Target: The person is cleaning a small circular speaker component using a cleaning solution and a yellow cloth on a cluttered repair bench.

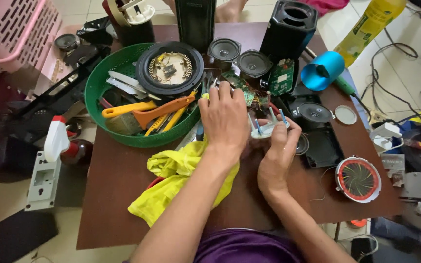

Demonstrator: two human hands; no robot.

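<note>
My right hand (276, 156) is shut on a small white plastic part (267, 128) with thin upright posts, held just above the brown table (123, 195). My left hand (225, 117) is beside it, back to the camera, with its fingers curled over a wired green circuit board (249, 95). What its palm holds is hidden. A blue handle (200, 131) pokes out below that hand. A yellow cloth (176, 180) lies under my left forearm.
A green basket (93, 92) at left holds a round speaker frame (170, 68) and orange-handled tools (162, 109). Small speaker drivers (253, 63), a black speaker box (291, 27), a blue cylinder (321, 70) and a red-rimmed disc (358, 178) crowd the right. A white spray bottle (57, 139) stands left.
</note>
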